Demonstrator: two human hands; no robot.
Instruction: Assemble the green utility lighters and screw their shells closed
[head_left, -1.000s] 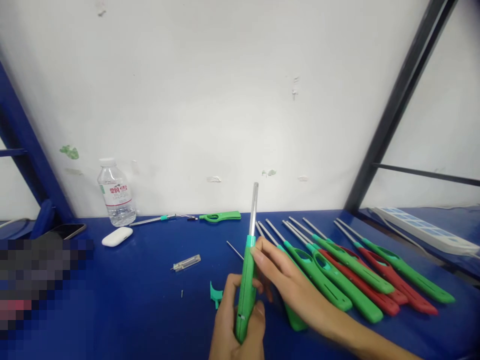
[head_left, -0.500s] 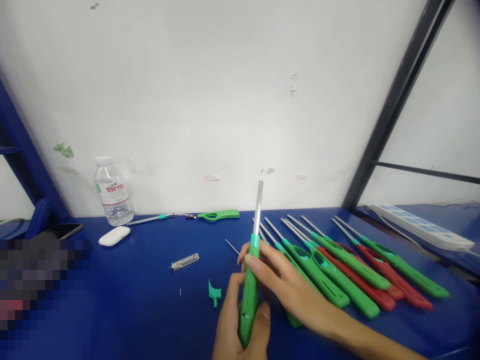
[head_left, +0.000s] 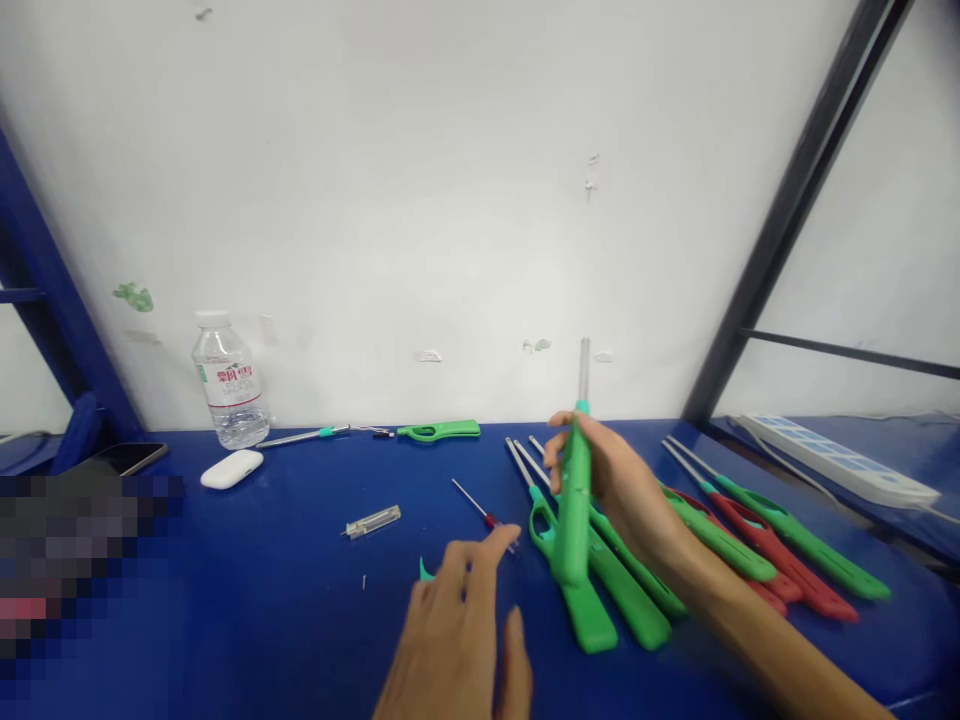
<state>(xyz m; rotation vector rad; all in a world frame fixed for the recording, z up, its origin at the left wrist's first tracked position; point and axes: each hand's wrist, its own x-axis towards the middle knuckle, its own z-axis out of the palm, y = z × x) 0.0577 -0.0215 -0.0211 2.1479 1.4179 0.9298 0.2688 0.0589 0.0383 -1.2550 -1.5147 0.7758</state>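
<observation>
My right hand (head_left: 622, 475) grips a green long-reach lighter (head_left: 574, 520), its metal tube pointing up, above several lighters on the blue table. My left hand (head_left: 446, 625) is off it, fingers apart, low over the table. Just beyond its fingertips lies a small screwdriver (head_left: 470, 499) with a red and clear handle. Partly covered by this hand is a teal trigger piece (head_left: 425, 571). To the left are a clear fuel tank (head_left: 373, 522) and a tiny screw (head_left: 364, 581). Under and beside my right hand lie green lighters (head_left: 630, 595) and red lighters (head_left: 821, 590).
Along the wall are an opened green lighter shell (head_left: 450, 430), a metal lighter tube (head_left: 292, 438) and a water bottle (head_left: 231, 385). A white earbud case (head_left: 232, 469) and a phone (head_left: 135, 458) are at left. A power strip (head_left: 840, 460) lies at far right.
My left hand has let go of the lighter and opened. My right hand has carried the lighter to the right, over the others. The screwdriver's handle has come into sight.
</observation>
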